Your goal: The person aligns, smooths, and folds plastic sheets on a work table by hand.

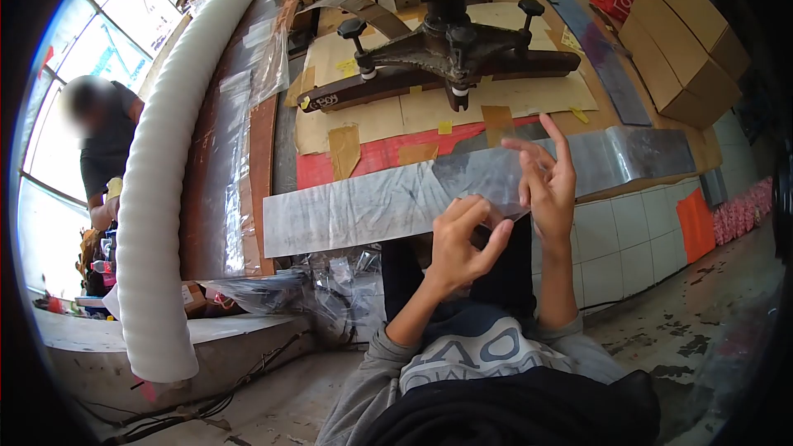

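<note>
My left hand (464, 244) is over the front edge of a long, wrinkled, translucent plastic strip (355, 202). Its fingers are curled with the thumb toward the right; whatever they may hold is hidden. Beside it, my right hand (552, 186) is raised over the same strip. One finger points up, another reaches left, and the fingers stand apart. A clear plastic edge shows between the two hands, but I cannot tell whether either grips it. Behind the strip is a dark metal press arm (458, 54) with two black knobs, above a long bar (347, 95).
Cream card (388, 124) with brown tape and a red strip (318, 169) lie under the press. A white foam roll (157, 173) stands at left, with a person (107, 144) beyond. Cardboard boxes (673, 41) are at right. Cables (235, 384) run at lower left.
</note>
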Tool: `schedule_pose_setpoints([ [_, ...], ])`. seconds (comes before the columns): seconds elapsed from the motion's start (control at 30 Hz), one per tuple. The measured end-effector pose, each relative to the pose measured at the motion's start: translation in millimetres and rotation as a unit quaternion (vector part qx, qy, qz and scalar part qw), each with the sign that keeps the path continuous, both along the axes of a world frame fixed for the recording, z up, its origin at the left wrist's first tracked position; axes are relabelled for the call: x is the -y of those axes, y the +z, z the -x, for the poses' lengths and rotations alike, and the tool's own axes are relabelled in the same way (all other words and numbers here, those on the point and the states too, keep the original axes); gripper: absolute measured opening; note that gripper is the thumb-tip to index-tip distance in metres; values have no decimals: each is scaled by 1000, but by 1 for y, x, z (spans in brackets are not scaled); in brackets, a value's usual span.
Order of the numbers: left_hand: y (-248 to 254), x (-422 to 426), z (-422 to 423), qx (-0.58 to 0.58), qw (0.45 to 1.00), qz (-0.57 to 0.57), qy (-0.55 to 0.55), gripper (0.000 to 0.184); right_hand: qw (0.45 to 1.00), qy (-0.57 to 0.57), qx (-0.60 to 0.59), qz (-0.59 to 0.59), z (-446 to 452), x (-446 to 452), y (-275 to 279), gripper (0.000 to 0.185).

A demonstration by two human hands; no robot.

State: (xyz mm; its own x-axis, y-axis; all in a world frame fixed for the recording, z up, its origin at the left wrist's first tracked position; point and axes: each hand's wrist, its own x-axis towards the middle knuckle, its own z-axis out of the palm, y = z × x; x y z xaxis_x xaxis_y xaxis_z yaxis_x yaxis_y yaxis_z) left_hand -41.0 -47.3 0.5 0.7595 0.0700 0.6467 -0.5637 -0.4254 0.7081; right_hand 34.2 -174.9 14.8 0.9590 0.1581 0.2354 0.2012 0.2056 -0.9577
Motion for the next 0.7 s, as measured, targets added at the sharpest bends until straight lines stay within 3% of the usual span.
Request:
schedule_pose_setpoints([
  [0.1,23,-7,8,-63,991,111,-30,14,981,40,179,-64,9,-8,21,54],
  [0.13,28,-12,11,-39,994,84,-58,25,960,63,253,-104,9,-11,22,50],
  [0.23,27,-3,15,-22,996,81,37,35,984,65,158,-44,7,-8,20,44],
  [0.27,20,-4,12,-79,991,101,43,55,995,53,83,14,5,-5,14,36],
  [0.37,-2,-4,8,-200,968,141,63,72,980,-17,-35,197,4,4,-18,31],
  [0.4,-2,-2,13,-209,971,92,69,82,978,-24,-57,199,8,7,-20,30],
  [0.5,-6,-2,19,-171,984,-54,18,85,980,-19,-52,191,13,10,-17,29],
  [0.63,-3,-2,23,-206,971,-117,0,68,981,-42,-44,183,6,4,-19,26],
  [0.7,-7,-1,21,-110,981,-161,13,57,983,-59,-32,168,1,2,-24,24],
])
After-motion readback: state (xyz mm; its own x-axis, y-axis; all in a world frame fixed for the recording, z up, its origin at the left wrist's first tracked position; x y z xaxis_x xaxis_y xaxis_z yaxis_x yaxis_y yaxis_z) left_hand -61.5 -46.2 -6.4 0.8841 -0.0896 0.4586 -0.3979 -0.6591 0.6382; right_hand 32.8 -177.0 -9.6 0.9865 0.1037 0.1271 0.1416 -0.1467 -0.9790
